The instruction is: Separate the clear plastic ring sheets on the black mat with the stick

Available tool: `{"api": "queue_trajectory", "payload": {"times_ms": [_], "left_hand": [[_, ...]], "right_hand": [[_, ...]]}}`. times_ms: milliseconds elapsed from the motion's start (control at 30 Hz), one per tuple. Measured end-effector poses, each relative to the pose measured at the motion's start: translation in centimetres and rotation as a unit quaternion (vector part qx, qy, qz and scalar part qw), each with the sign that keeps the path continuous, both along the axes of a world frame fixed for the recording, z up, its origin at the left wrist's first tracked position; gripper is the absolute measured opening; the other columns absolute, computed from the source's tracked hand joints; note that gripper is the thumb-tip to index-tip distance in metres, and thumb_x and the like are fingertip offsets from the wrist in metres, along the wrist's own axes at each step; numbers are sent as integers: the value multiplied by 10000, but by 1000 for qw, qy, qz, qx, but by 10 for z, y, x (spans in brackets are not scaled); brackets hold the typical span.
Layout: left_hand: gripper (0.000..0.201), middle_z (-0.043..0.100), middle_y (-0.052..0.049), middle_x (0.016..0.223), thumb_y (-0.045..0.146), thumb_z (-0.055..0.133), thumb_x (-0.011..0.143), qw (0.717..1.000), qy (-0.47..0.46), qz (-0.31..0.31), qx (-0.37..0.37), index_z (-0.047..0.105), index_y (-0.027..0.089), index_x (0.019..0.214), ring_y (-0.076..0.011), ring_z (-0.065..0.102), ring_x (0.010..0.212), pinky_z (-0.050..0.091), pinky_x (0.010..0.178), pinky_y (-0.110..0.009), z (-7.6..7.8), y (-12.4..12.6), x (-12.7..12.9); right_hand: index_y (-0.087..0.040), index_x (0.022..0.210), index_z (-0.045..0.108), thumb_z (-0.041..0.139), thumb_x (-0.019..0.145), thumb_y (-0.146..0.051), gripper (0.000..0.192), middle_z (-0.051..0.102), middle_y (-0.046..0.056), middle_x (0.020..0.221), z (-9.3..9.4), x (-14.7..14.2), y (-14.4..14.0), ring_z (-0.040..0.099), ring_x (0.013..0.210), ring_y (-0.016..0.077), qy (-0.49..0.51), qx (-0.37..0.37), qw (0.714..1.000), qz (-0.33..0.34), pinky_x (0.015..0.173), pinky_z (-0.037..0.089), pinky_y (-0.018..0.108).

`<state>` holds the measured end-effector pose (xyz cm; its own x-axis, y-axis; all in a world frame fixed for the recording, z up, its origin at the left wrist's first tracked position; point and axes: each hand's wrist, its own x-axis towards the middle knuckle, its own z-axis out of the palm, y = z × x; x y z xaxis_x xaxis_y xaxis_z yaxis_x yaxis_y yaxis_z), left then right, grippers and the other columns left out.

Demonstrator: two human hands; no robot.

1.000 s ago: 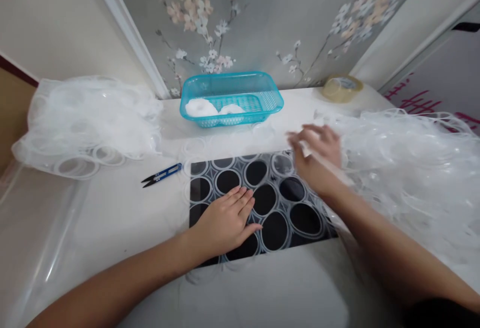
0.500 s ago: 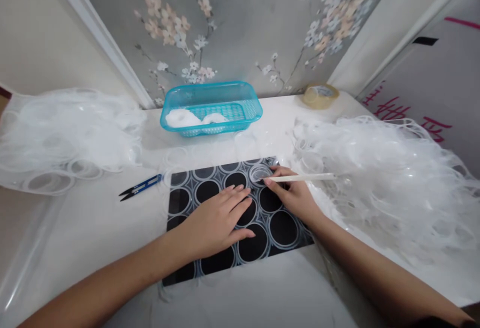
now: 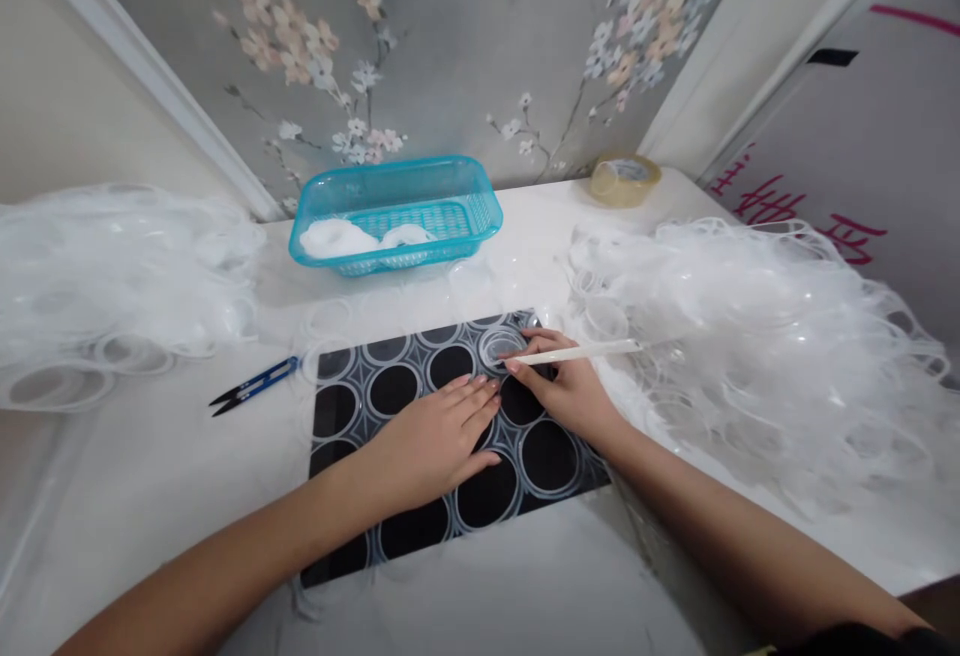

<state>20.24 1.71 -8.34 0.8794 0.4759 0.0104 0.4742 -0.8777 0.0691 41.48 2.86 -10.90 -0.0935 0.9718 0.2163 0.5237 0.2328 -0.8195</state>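
A clear plastic sheet with rows of round outlines lies over a black backing (image 3: 551,454) on the table. My left hand (image 3: 439,431) rests flat on it, fingers stretched out, holding nothing. Toward the sheet's far right corner, my right hand (image 3: 570,388) pinches a thin white stick (image 3: 600,348) between thumb and fingers. The tip of the stick is at a circle with several loose-looking clear rings (image 3: 499,344). Whether the tip touches the plastic I cannot tell.
A blue plastic basket (image 3: 480,236) with white round pieces stands against the wall. Blue thread snips (image 3: 259,384) lie left of the sheet. Heaps of clear ringed plastic offcuts are at the left (image 3: 127,266) and right (image 3: 750,336). A tape roll (image 3: 624,182) sits at the back right.
The whole view has shifted, so everything appears slightly further left. Both hands keep nearly the same places on the sheet, and the right still holds the stick.
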Motion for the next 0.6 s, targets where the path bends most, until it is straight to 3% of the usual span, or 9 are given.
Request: {"api": "queue_trajectory", "payload": {"times_ms": [133, 233, 300, 400, 467, 600], "left_hand": [[545, 429, -152, 1424, 468, 367, 1007, 1000, 2, 0, -5, 501, 48, 1327, -249, 413, 1326, 268, 1134, -365, 0, -2, 2], [554, 431, -163, 1420, 473, 402, 992, 1000, 15, 10, -11, 495, 45, 1332, -263, 414, 1324, 282, 1128, -371, -1, -4, 4], [570, 428, -170, 1420, 484, 417, 983, 999, 28, 17, -14, 492, 42, 1336, -273, 411, 1324, 289, 1124, -374, -1, -5, 5], [563, 414, -158, 1433, 477, 401, 991, 999, 27, 16, -19, 486, 46, 1343, -257, 400, 1334, 287, 1127, -362, -1, -5, 4], [549, 414, -144, 1435, 471, 379, 1001, 1000, 17, 11, -18, 492, 55, 1341, -239, 404, 1332, 289, 1128, -351, 1, -5, 1], [524, 475, -134, 1390, 455, 326, 1019, 1000, 6, 14, 3, 553, 68, 1289, -237, 468, 1284, 333, 1102, -357, 3, -6, -3]], "right_hand": [[-239, 855, 661, 546, 881, -234, 118, 731, 44, 938, -3, -7, -5, 511, 1226, 275, -106, 77, 991, 42, 1018, 380, 498], [-233, 902, 645, 514, 859, -130, 171, 726, 45, 912, -2, 0, 4, 494, 1242, 271, -227, 160, 957, 77, 1077, 296, 512], [-225, 889, 641, 523, 843, -139, 154, 713, 58, 891, 5, 18, 16, 545, 1149, 287, -259, 203, 944, 12, 1029, 332, 521], [-200, 881, 633, 512, 868, -221, 123, 686, 107, 926, 22, 52, 26, 555, 1052, 303, -206, 247, 923, -213, 951, 383, 520], [-193, 871, 627, 510, 880, -270, 139, 676, 121, 929, 30, 66, 22, 540, 1054, 304, -162, 248, 918, -264, 949, 389, 514], [-221, 795, 617, 521, 876, -337, 171, 669, 81, 867, 17, 60, 3, 569, 1021, 269, -120, 136, 976, -120, 887, 455, 437]]}}
